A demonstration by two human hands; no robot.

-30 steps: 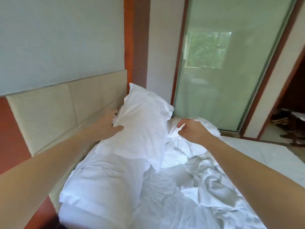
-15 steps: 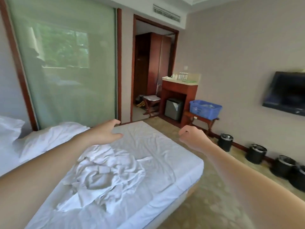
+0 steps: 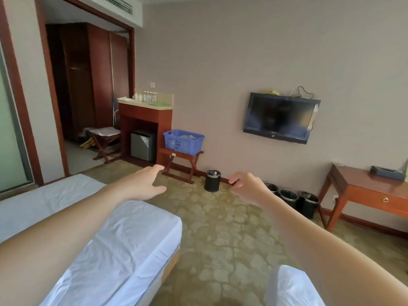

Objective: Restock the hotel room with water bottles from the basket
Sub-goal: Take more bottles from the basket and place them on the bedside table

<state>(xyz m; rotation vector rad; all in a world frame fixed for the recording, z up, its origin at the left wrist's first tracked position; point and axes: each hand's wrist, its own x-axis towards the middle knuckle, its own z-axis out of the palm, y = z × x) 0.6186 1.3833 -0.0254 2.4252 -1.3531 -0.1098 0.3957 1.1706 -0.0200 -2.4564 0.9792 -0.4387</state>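
From my remote seat, the bed with its pale sheet fills the lower left, and the left forearm passes over it. The left hand hangs above the carpet just past the bed's corner; its grip is slack, with the fingers straight, the thumb spread, and nothing in it. Beyond it, against the far wall, stands the counter with a row of small clear bottles on its top and a small grey fridge in the recess beneath. Just to the right, the blue basket sits on a folding wooden stand, well apart from both hands. Pale shapes show above its rim, but I cannot tell what they are. A black bin stands beside the stand. The right hand is raised with its grip loosely curled around nothing. A dark television hangs on the wall farther right.
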